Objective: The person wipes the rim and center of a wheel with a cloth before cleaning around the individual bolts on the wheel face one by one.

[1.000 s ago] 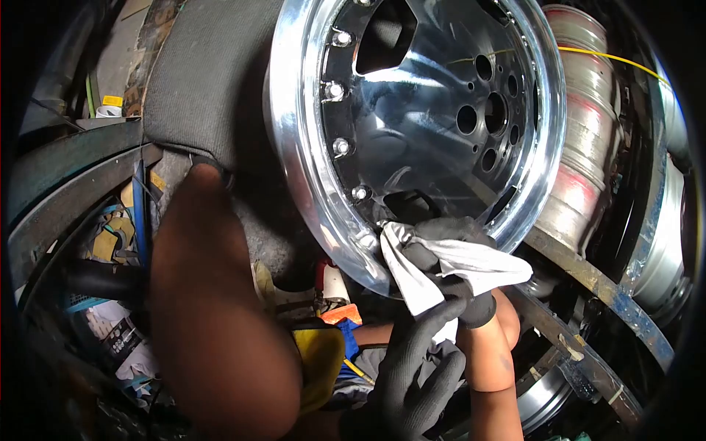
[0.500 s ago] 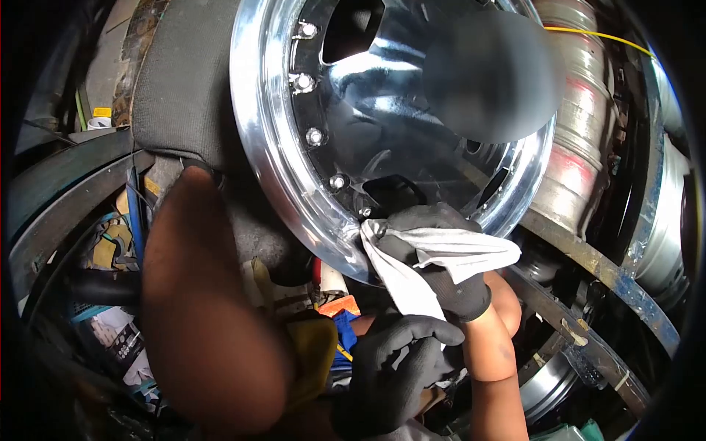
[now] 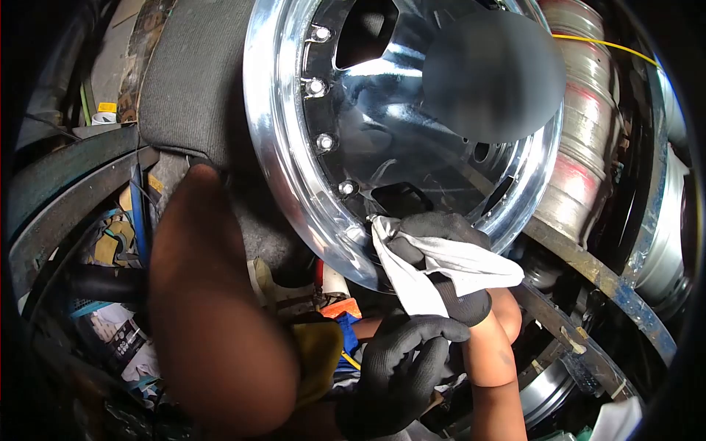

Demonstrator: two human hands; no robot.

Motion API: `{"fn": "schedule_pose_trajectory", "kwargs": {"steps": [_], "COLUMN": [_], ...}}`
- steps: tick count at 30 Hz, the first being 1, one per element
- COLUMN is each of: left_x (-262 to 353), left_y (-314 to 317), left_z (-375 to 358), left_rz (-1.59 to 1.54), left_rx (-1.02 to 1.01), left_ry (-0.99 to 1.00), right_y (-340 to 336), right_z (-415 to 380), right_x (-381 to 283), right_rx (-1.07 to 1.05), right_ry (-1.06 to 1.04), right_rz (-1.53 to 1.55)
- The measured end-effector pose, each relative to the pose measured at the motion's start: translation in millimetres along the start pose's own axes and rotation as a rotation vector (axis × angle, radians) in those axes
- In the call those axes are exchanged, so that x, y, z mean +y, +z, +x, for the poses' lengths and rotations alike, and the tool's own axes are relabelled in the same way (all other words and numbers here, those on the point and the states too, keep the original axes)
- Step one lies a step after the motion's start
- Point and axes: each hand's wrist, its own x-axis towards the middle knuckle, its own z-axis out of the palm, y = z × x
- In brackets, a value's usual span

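Observation:
A polished wheel rim (image 3: 283,162) with a dark mirror-like face and a row of bolts fills the upper middle. My right hand (image 3: 441,235), in a dark glove, is at the rim's lower edge. A white cloth (image 3: 471,268) is wrapped over its fingers, and the cloth's tip touches the rim by the lowest bolts. Below it, my left hand (image 3: 401,360), also gloved, has its fingers curled around the cloth's lower end, leaving a strip stretched between both hands. Glare and a round blurred patch cover part of the rim's face.
A dark padded cushion (image 3: 191,81) lies left of the rim, with a bare leg (image 3: 213,294) below it. Stacked worn rims (image 3: 577,132) stand on the right beside a paint-stained metal frame (image 3: 588,257). Papers and clutter (image 3: 125,331) lie at lower left.
The rim and surroundings appear shifted slightly right in view. Both hands keep their hold on the cloth, and its tip stays near the lower bolts. A pale piece now shows at bottom right.

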Motion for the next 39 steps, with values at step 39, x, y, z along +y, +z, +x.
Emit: {"fn": "schedule_pose_trajectory", "kwargs": {"steps": [39], "left_x": [-30.1], "left_y": [0.4], "left_z": [-0.1], "left_rz": [0.136], "left_rx": [-0.088], "left_ry": [0.297], "right_y": [-6.6], "right_z": [21.2], "right_x": [-11.6], "right_rx": [0.013], "right_ry": [-0.044], "right_rz": [-0.157]}}
